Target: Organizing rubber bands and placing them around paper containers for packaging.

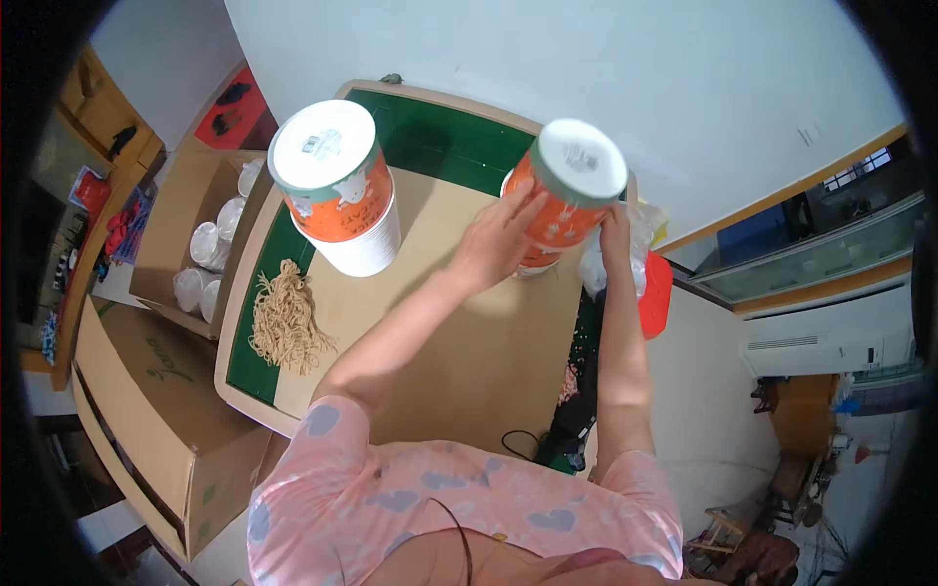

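My left hand (pixel 493 239) presses its fingers against the near left side of an orange paper bucket (pixel 565 223). My right hand (pixel 614 234) grips the same bucket's right side, its fingers partly hidden. The bucket is upside down, white base up, on the right part of the table; more orange shows beneath it, behind my left hand. To the left stands another stack of upturned paper buckets (pixel 342 210), orange on top and several white rims below. A loose pile of tan cords (pixel 286 322) lies near the table's left edge.
The table (pixel 430 391) has a tan board over a green top. Left of it are an open carton (pixel 161 244) with white wrapped cups and a larger cardboard box (pixel 181 420). Clear plastic bags (pixel 637 234) and a red stool (pixel 656 298) are at the right edge.
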`<action>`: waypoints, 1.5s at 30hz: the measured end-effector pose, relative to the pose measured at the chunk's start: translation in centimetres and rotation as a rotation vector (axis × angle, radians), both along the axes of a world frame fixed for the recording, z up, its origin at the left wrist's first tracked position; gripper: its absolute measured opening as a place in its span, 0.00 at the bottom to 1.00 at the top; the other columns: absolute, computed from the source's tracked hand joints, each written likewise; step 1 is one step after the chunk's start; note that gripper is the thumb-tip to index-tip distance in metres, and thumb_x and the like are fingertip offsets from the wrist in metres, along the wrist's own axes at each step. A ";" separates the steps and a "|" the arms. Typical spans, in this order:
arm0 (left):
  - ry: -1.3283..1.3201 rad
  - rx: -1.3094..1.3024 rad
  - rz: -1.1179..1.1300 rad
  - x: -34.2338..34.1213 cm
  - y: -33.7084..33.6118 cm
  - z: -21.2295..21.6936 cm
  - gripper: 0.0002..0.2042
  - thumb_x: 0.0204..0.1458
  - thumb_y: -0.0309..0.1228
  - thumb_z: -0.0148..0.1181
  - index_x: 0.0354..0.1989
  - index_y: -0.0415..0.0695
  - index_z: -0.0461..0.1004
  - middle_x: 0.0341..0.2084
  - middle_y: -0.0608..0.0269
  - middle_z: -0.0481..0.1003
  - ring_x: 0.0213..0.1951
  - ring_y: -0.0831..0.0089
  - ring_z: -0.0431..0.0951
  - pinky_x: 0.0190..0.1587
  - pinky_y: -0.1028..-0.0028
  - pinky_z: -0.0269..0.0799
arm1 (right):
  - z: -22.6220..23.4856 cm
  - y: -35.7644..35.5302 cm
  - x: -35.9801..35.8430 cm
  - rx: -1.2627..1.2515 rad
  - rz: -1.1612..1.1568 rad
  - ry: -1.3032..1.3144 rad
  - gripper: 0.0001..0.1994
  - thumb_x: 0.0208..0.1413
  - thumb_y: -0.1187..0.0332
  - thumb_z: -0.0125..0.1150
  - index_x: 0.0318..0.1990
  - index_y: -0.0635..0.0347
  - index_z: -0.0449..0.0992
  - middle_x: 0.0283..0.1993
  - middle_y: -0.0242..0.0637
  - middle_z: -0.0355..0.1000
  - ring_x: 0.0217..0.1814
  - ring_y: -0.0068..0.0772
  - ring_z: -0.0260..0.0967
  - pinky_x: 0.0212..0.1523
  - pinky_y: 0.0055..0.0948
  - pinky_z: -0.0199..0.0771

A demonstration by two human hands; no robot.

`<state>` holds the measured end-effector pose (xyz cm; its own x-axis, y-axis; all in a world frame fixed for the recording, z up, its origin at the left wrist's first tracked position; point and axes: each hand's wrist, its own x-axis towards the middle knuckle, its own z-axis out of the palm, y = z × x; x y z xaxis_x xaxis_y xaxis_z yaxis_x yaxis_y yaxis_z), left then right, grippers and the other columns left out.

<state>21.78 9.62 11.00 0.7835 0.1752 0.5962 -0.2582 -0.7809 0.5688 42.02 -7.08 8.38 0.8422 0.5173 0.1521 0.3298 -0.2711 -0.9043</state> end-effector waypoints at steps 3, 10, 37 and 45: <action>-0.047 0.037 0.067 1.1 0.1 0.9 0.30 0.44 0.24 0.59 0.59 0.49 0.61 0.61 0.54 0.55 0.61 0.55 0.57 0.58 0.60 0.58 | -3.7 -0.7 -0.1 0.177 0.007 0.092 0.22 0.57 0.77 0.39 0.60 0.61 0.61 0.56 0.42 0.65 0.58 0.31 0.61 0.58 0.27 0.59; 0.128 0.480 0.109 3.6 -1.5 -1.1 0.30 0.45 0.28 0.58 0.60 0.60 0.60 0.62 0.64 0.55 0.65 0.61 0.50 0.58 0.46 0.54 | -6.8 -4.4 -4.1 0.167 -0.192 0.083 0.27 0.52 0.84 0.39 0.62 0.57 0.57 0.62 0.42 0.59 0.63 0.37 0.58 0.61 0.33 0.57; 0.033 -0.051 0.558 -16.7 17.2 6.1 0.62 0.23 0.46 0.76 0.66 0.43 0.37 0.62 0.38 0.47 0.66 0.48 0.44 0.64 0.54 0.47 | -1.2 16.7 -22.8 0.129 0.412 0.556 0.14 0.56 0.70 0.53 0.50 0.60 0.70 0.43 0.31 0.71 0.44 0.22 0.68 0.44 0.24 0.68; 0.098 -0.139 0.425 -15.5 18.6 6.9 0.63 0.23 0.44 0.76 0.67 0.46 0.34 0.60 0.43 0.52 0.62 0.48 0.53 0.62 0.55 0.52 | -1.1 17.7 -24.4 0.238 0.355 0.808 0.14 0.55 0.71 0.54 0.49 0.62 0.69 0.43 0.32 0.71 0.46 0.24 0.68 0.46 0.27 0.68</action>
<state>6.27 28.18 17.86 0.6761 0.5666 0.4710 0.1288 -0.7203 0.6816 17.61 10.61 7.27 0.5361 0.7968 -0.2788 -0.3991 -0.0518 -0.9154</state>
